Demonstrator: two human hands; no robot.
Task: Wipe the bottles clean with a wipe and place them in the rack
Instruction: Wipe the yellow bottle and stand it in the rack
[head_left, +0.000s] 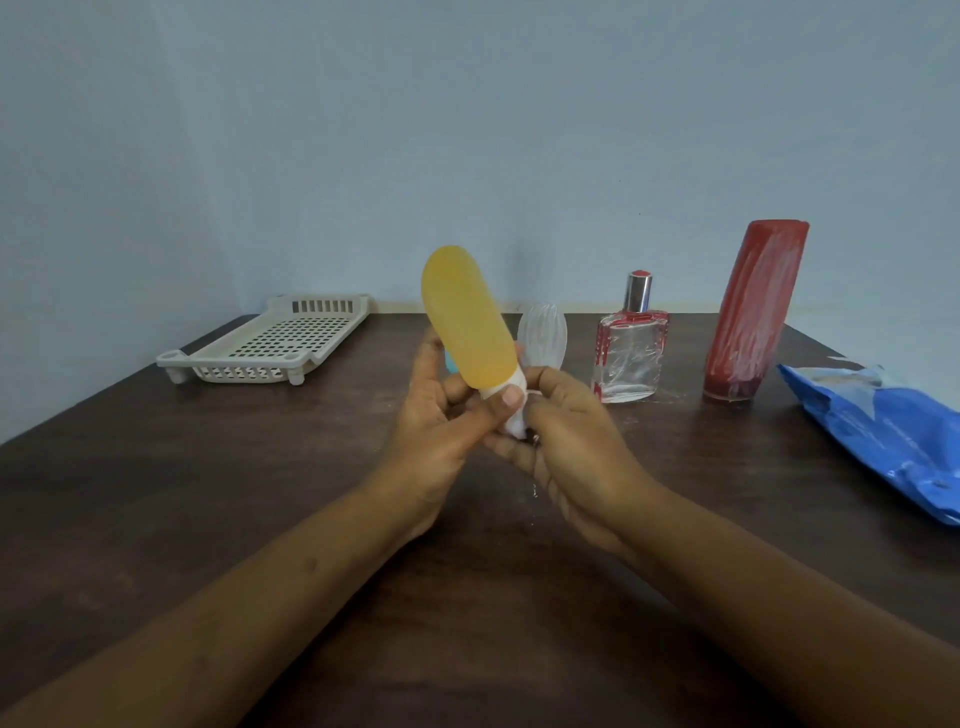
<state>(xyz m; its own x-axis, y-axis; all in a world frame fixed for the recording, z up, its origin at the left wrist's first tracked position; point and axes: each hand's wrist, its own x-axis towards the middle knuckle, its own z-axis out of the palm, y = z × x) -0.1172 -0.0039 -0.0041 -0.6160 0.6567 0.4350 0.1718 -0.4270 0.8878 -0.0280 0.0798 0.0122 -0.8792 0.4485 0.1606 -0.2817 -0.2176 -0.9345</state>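
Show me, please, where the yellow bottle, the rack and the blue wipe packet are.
yellow bottle (465, 317), head view, middle of its body.
rack (239, 372), head view, its front wall.
blue wipe packet (883, 431), head view, its top face.

Hands (434, 431) hold yellow bottle (467, 317) (cap downward).

Four bottles (467, 317) (544, 335) (629, 358) (753, 312), one rack (234, 372), one wipe pack (883, 431)

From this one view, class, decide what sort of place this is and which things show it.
Probably a plain room at home: a dark wooden table against a bare blue wall, holding a perfume bottle, a cream plastic rack and a blue wipes pack.
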